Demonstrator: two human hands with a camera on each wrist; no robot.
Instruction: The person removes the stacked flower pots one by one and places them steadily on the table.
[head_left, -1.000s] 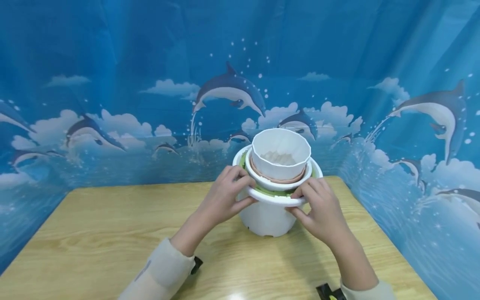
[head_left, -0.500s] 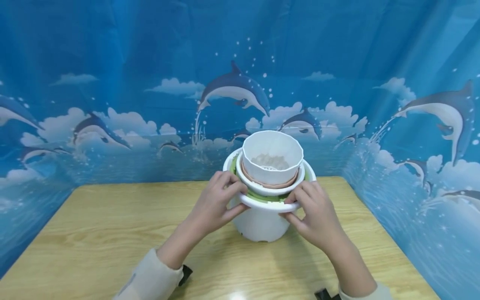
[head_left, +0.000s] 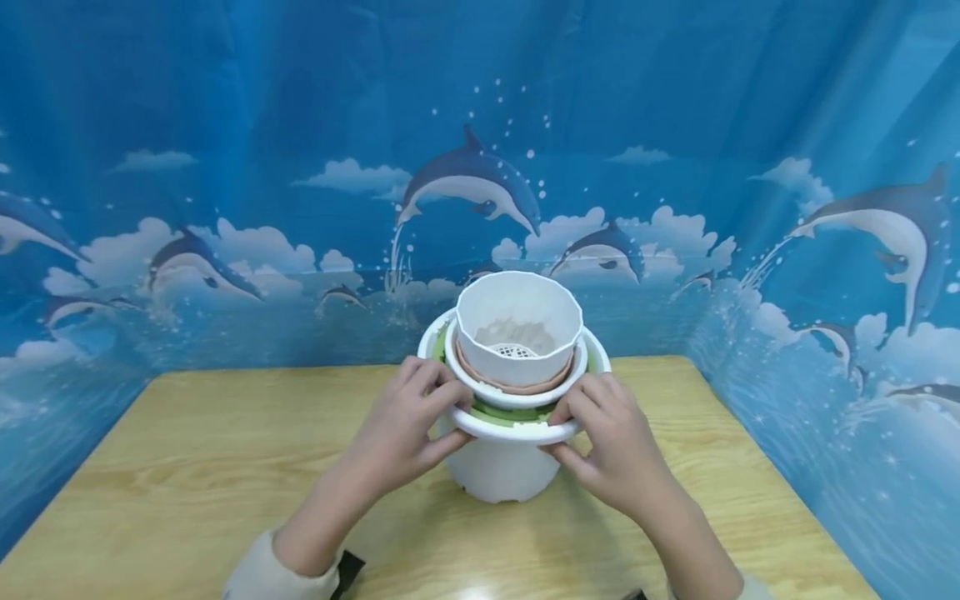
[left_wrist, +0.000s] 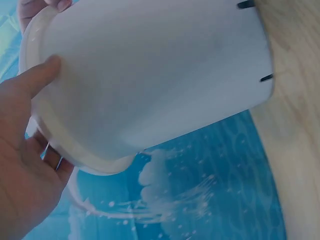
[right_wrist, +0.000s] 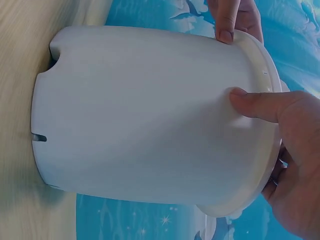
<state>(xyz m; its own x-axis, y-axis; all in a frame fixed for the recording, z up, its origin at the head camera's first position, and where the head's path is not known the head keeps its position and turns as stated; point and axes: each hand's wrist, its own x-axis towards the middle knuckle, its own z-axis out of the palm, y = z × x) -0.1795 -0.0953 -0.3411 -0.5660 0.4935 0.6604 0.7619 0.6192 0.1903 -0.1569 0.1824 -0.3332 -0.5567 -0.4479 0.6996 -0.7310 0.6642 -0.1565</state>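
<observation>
A large white flower pot point(head_left: 502, 471) stands upright on the table, with a nest of smaller pots inside it. Among them are a green rim point(head_left: 491, 412), a white rim point(head_left: 517, 400), a terracotta-coloured rim point(head_left: 517, 389) and, on top, a white many-sided pot point(head_left: 525, 300) with a mesh bottom. My left hand point(head_left: 408, 425) pinches the big pot's rim at the front left, thumb below and fingers over the top. On the front right, my right hand point(head_left: 607, 437) grips the same rim likewise. Both wrist views show each thumb point(left_wrist: 47, 75) point(right_wrist: 250, 102) pressed against the pot's outer wall.
The wooden table point(head_left: 225, 467) reaches out to both sides of the pots. Behind and to the right hangs a blue curtain point(head_left: 300, 100) printed with dolphins and clouds, close to the table's edges. Notches point(right_wrist: 39, 137) mark the big pot's base.
The nested pots have moved left and closer to me, with both hands keeping hold of the big pot's rim. The mesh in the top pot's bottom has come into fuller view.
</observation>
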